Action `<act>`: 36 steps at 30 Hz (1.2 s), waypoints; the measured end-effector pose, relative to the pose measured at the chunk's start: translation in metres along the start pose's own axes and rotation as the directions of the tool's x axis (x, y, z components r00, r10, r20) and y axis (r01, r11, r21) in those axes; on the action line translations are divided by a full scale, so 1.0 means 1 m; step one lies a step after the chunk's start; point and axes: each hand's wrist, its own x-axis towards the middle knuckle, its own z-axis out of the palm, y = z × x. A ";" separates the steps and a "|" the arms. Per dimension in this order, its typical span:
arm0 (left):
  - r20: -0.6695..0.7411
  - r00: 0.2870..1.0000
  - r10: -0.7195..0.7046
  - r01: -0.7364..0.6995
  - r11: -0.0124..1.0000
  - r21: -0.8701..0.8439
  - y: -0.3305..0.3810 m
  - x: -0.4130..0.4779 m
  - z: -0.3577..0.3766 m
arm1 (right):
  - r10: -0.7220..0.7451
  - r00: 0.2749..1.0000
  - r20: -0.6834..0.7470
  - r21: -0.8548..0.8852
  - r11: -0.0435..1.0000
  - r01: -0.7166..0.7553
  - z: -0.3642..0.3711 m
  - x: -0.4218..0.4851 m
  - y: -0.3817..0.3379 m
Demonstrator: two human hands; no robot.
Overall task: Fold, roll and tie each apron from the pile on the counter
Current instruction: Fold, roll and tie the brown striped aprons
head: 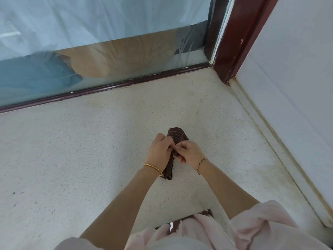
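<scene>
Left hand [159,150]: fingers curled round the middle of the rolled apron, pressing it to the counter; its fingertips meet those of the other hand
Right hand [189,153]: thumb and forefinger pinched together at the roll's middle, on what seems to be a strap or a fold of the cloth; too small to tell which
Apron [177,135]: dark brown with thin pale stripes, wound into 1 tight bundle that lies on the counter under both hands; 1 end shows beyond the knuckles, the other lies by the left wrist
Wrists: gold bangle [153,168] on the left, thin twisted bracelet [201,165] on the right
Counter [81,150]: pale speckled stone; the roll sits near its middle, well apart from the window and the wall
Surroundings: glass pane [90,33] with a dark red frame [108,87] along the far edge, white wall [297,87] to the right, pink sleeves [261,222] at the bottom
Step in hand: folding and rolling look done for this apron; this reads as the tying, a knot being made at the waist of the roll
Next move calls for: firm pressure from the left hand so the roll cannot spring loose while the right draws the strap snug, then setting the bundle aside
Pile: not in view, so how many aprons remain cannot be told
</scene>
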 end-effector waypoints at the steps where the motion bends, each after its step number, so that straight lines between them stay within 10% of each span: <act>1: 0.003 1.000 0.014 -0.014 1.000 -0.020 -0.002 0.000 -0.001 | -0.003 1.000 0.006 0.002 1.000 0.003 -0.001 0.000 0.000; 18: 0.145 0.984 -0.103 0.131 0.971 -0.201 -0.014 0.006 -0.016 | -0.129 0.982 0.137 -0.433 0.884 0.176 -0.005 0.007 -0.008; 25: 0.190 0.950 -0.249 0.279 0.948 -0.154 -0.019 0.003 -0.016 | -0.156 0.986 0.063 -0.764 0.627 0.148 -0.005 0.006 -0.012; 36: 0.231 0.922 -0.312 0.350 0.925 -0.149 -0.031 0.001 -0.018 | -0.129 0.991 0.031 -0.778 0.619 0.105 -0.003 0.009 -0.006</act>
